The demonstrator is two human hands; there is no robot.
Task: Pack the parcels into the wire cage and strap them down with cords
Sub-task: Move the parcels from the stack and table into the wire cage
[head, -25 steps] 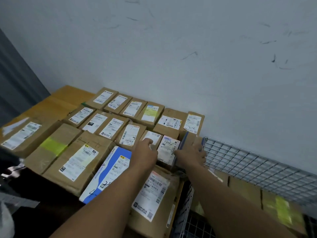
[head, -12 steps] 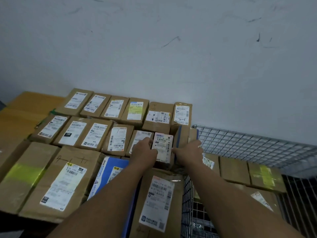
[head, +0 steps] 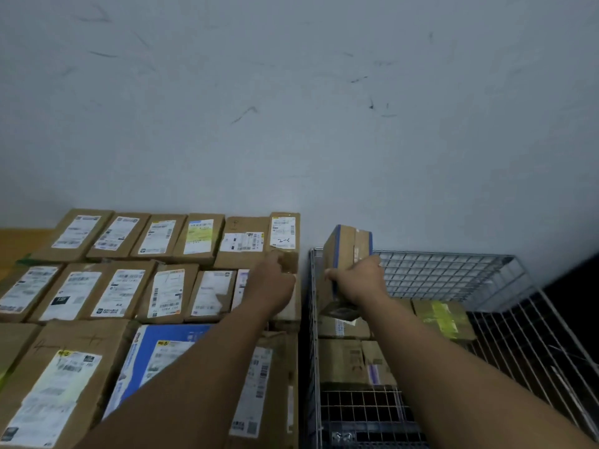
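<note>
Labelled parcels [head: 129, 286] crowd left of the wire cage [head: 453, 270]; right grip [head: 359, 280] clamps a blue-taped box [head: 346, 247] above it; left grip [head: 272, 283] unclear.

A: Of what are the parcels [head: 81, 337] made?
B: Matt brown cardboard is seen, with white paper labels [head: 167, 294] stuck on. A smooth printed face is shown by the blue carton [head: 168, 333].
A: And the box [head: 348, 244]?
B: Cardboard, banded with smooth blue tape [head: 336, 251].
A: The cage [head: 447, 270]?
B: Bright metal wire is used. The wall [head: 291, 108] is matt-painted and scuffed.
</note>
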